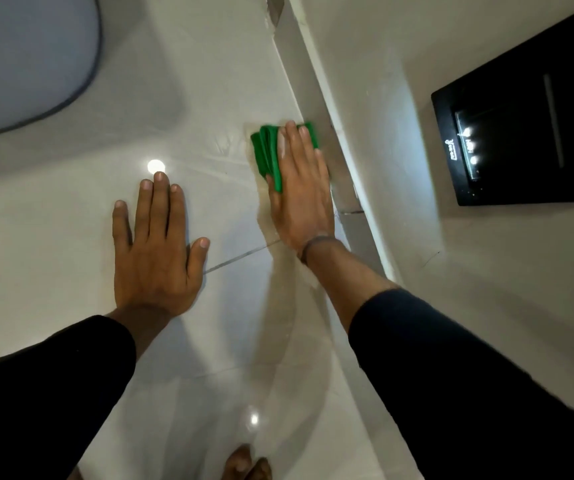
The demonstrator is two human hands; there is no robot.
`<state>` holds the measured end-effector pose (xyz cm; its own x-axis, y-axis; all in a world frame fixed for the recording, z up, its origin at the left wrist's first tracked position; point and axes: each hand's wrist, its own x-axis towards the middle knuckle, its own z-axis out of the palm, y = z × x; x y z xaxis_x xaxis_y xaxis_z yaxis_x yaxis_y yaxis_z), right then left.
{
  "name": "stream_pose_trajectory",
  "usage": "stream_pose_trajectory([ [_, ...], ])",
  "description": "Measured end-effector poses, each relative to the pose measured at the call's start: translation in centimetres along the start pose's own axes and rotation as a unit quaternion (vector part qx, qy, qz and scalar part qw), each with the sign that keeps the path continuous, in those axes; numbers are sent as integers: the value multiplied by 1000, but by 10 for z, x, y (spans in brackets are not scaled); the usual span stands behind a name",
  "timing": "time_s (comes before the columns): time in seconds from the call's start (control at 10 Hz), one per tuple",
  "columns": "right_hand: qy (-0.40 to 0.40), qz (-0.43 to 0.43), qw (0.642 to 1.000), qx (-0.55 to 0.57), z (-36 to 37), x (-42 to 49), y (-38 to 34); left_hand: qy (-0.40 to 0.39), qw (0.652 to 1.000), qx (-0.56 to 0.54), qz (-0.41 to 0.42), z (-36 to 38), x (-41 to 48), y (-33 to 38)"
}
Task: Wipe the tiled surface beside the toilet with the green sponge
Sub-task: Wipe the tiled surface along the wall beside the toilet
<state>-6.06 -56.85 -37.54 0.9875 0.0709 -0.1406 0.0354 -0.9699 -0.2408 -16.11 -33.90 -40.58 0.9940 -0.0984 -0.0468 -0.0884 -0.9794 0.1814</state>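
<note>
two hands were present. the right hand [297, 188] lay flat, fingers together, pressing one folded green sponge [270, 155] against the glossy tiled surface [230, 81] at its right edge, beside the raised ledge [327, 109]. the left hand [155, 251] rested palm-down, fingers spread. one rounded toilet lid [26, 57] sat upper left; one black rectangular panel [524, 119] was on the wall.
</note>
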Motion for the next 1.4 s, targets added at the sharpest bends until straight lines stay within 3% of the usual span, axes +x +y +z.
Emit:
stream_pose_trajectory([
  [0.1,-18,-2,999,34,-2,-60,20,1,1000,-5,0,-1,-1,1],
  [0.3,-85,67,994,-20,-5,-262,75,0,1000,-9,-3,-1,-1,-1],
  [0.4,-125,58,990,-38,-12,-293,81,0,1000,-10,0,-1,-1,0],
  [0.5,-124,34,991,-39,-17,-250,72,2,1000,-10,0,-1,-1,0],
  [0.6,-89,-16,996,-17,-17,-127,40,2,1000,-5,1,-1,-1,-1],
  [0.8,-5,-5,1000,-17,-8,24,-10,1,1000,1,1,-1,-1,0],
  [0.9,-1,-11,1000,-18,-5,8,-4,1,1000,-2,0,-2,-1,0],
  [1.2,-67,65,994,-51,-11,-279,75,-2,1000,-12,5,1,0,-2],
  [1.4,-108,112,988,15,-29,-319,81,-31,999,-26,6,-9,1,-1],
])
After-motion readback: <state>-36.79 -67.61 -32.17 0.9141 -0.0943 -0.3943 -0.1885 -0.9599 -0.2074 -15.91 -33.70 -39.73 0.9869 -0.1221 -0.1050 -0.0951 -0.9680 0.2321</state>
